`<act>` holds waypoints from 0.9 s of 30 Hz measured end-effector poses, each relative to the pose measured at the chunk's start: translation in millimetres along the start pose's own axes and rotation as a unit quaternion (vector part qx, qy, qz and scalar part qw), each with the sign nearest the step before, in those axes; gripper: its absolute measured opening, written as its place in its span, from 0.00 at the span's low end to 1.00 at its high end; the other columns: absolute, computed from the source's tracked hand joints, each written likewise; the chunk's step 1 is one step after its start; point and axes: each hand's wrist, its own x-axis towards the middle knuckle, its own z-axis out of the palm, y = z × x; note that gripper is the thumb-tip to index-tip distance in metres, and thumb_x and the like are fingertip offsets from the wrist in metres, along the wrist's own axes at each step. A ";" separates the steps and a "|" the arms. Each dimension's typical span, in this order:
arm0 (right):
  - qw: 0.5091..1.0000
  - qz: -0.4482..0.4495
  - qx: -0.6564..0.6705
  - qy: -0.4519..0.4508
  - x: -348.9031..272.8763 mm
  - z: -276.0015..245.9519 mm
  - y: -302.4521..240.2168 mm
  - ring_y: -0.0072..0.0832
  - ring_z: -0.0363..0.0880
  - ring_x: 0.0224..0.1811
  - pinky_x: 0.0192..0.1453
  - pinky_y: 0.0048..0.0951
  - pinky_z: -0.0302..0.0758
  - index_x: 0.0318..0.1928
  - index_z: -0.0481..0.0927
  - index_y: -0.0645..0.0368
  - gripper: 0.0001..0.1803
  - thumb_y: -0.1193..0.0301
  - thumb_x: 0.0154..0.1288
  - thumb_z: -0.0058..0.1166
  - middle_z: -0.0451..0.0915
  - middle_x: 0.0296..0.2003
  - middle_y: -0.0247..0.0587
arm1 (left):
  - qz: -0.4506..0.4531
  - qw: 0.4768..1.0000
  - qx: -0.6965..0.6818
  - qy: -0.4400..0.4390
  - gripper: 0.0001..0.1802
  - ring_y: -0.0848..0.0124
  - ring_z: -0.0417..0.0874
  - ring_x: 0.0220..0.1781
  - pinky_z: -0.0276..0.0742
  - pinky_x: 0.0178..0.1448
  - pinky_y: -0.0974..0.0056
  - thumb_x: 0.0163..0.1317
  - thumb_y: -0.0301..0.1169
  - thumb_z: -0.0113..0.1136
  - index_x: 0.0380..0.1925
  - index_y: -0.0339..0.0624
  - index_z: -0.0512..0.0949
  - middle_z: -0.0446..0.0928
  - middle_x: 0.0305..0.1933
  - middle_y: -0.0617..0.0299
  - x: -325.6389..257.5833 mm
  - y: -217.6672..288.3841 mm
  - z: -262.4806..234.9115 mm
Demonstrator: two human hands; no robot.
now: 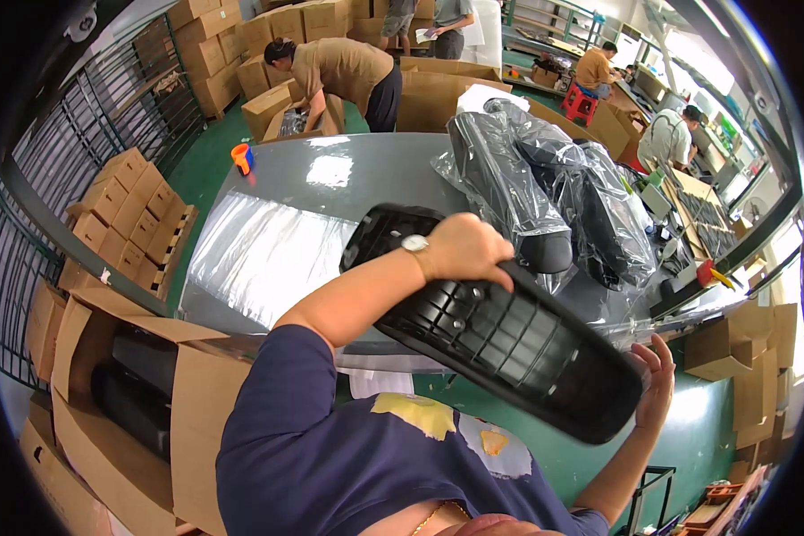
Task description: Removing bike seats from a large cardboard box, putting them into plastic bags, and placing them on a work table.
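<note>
A long black vehicle seat (518, 330) is tilted above the near side of the table, its ribbed plastic underside towards me. My left hand (464, 252), with a watch on the wrist, grips its upper edge near the middle. At the lower right end my right hand (656, 382) rests against the rim, fingers bent and partly spread; its thumb is hidden. Flat clear plastic film (268, 255) lies on the left of the table. Several black seats in clear plastic bags (509, 170) are piled on the right, just beyond the held seat.
The grey table (375, 161) carries an orange and blue tape dispenser (242, 158) at its far left. An open carton (196, 402) with black seats stands at my left. A co-worker (348, 80) bends over a box beyond the table. Stacked cartons (134, 210) stand farther left.
</note>
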 end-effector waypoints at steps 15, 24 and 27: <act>0.849 0.456 -0.015 -0.266 3.8 91.7 147.1 0.34 0.78 0.46 0.53 0.32 0.74 0.57 0.68 0.67 0.33 0.73 0.45 0.51 0.78 0.46 0.46 | -0.039 0.955 -0.187 0.227 0.16 0.63 0.78 0.37 0.70 0.39 0.56 0.57 0.48 0.56 0.28 0.48 0.77 0.76 0.30 0.62 -45.5 46.4 90.6; 0.834 0.495 -0.078 -0.232 -1.4 96.3 188.2 0.33 0.80 0.45 0.52 0.33 0.76 0.53 0.71 0.71 0.29 0.59 0.61 0.57 0.79 0.44 0.46 | -0.709 0.685 -0.094 0.138 0.13 0.53 0.77 0.43 0.73 0.47 0.54 0.59 0.37 0.58 0.37 0.39 0.76 0.76 0.39 0.52 -259.8 -52.2 125.2; 0.860 0.434 -0.173 -0.206 -10.7 101.1 206.6 0.30 0.79 0.44 0.51 0.31 0.75 0.54 0.71 0.70 0.31 0.56 0.61 0.59 0.79 0.43 0.45 | -0.705 0.708 0.033 -0.001 0.12 0.56 0.76 0.44 0.72 0.46 0.55 0.57 0.40 0.60 0.33 0.44 0.77 0.75 0.39 0.57 -266.6 -38.7 140.1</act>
